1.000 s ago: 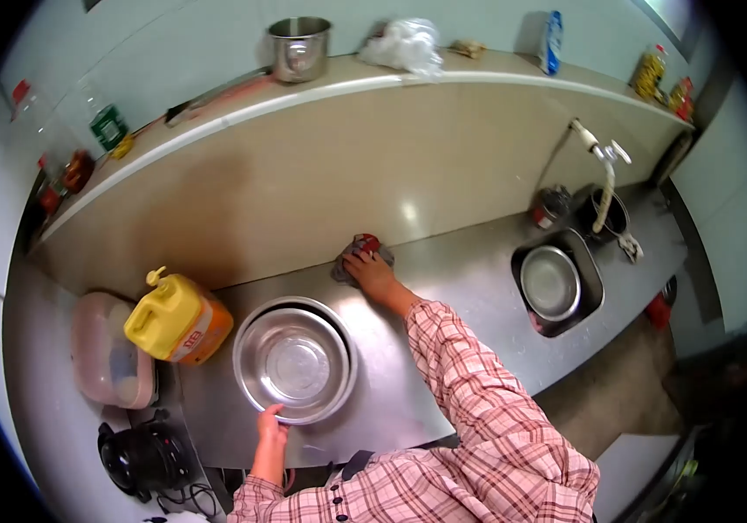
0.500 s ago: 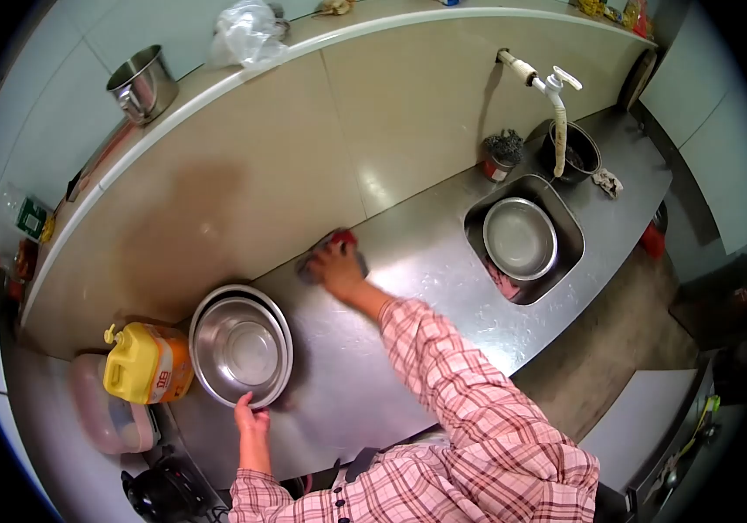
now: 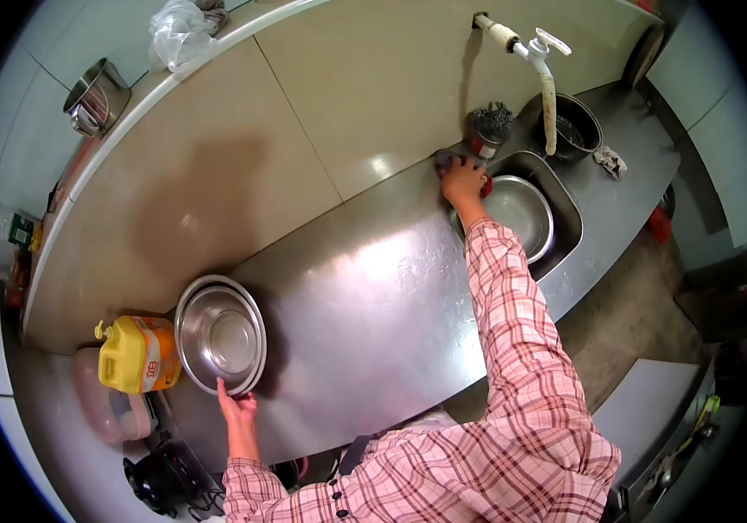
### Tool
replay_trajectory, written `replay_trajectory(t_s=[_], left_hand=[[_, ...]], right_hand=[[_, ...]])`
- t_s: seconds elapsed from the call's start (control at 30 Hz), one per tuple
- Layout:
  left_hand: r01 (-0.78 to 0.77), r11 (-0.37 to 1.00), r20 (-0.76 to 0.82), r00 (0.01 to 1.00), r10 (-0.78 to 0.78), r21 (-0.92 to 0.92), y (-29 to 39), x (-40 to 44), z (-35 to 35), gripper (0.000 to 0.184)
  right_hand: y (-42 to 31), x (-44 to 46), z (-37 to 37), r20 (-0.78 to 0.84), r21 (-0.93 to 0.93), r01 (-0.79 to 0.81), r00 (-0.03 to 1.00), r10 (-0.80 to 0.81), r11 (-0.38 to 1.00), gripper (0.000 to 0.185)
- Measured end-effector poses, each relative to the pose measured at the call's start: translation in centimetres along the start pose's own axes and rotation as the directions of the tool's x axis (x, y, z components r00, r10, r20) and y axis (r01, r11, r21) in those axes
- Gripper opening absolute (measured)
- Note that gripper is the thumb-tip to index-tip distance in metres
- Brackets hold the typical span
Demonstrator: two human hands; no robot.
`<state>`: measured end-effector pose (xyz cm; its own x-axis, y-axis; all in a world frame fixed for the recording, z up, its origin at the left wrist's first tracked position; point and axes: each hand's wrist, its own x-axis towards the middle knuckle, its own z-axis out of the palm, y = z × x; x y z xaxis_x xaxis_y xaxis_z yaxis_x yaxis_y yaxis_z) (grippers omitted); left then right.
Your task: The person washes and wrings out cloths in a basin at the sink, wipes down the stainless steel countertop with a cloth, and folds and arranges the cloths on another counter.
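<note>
My left hand (image 3: pixel 239 415) grips the near rim of the nested metal basins (image 3: pixel 224 338), which are tilted at the left end of the steel counter (image 3: pixel 352 340). Its thumb lies over the rim. Stretched out to the far right, my right hand (image 3: pixel 465 185) is closed on a dark grey and red cloth (image 3: pixel 445 162), pressed against the counter by the back wall. That hand is at the left corner of the sink (image 3: pixel 574 205). A metal bowl (image 3: pixel 522 218) sits in the sink, partly hidden behind my right wrist.
Beside the basins stands a yellow detergent jug (image 3: pixel 134 353). A steel wool scrubber (image 3: pixel 491 122) rests on a small can near the sink. Behind the sink are a dark pot (image 3: pixel 578 131) and a white tap (image 3: pixel 541 52). A metal mug (image 3: pixel 99 96) stands on the ledge.
My right hand has moved the cloth rightward along the wall edge to the sink's corner. My left hand stays on the basins. The view has shifted slightly.
</note>
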<state>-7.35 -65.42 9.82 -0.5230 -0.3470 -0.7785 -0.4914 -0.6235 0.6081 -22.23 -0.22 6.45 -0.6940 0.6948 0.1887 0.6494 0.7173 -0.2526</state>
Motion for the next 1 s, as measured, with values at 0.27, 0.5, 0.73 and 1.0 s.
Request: replay_trajectory(t_s=[0.27, 0.5, 0.73, 1.0], left_hand=[[0.014, 0.999, -0.020, 1.000, -0.015, -0.033, -1.6, -2.0, -0.9, 0.070], [0.018, 0.997, -0.006, 1.000, -0.017, 0.075, -3.5, -0.7, -2.9, 0.065], [-0.017, 0.985, 0.012, 1.000, 0.015, 0.169, -5.5, -2.2, -3.1, 0.051], [0.029, 0.961, 0.085, 0.995, -0.054, 0.277, -8.9, -3.1, -3.6, 0.036]], right_hand=[[-9.5, -19.5, -8.5, 0.070, 0.346, 0.477, 0.846, -0.529, 0.808, 0.018], [-10.0, -38.3, -4.5, -0.122, 0.671, 0.708, 0.399, -0.909, 0.221, 0.048], [-3.2, -18.2, -3.6, -0.039, 0.161, 0.559, 0.827, -0.561, 0.813, 0.025], [3.1, -14.7, -5.8, -0.213, 0.210, 0.344, 0.930, -0.301, 0.915, 0.024]])
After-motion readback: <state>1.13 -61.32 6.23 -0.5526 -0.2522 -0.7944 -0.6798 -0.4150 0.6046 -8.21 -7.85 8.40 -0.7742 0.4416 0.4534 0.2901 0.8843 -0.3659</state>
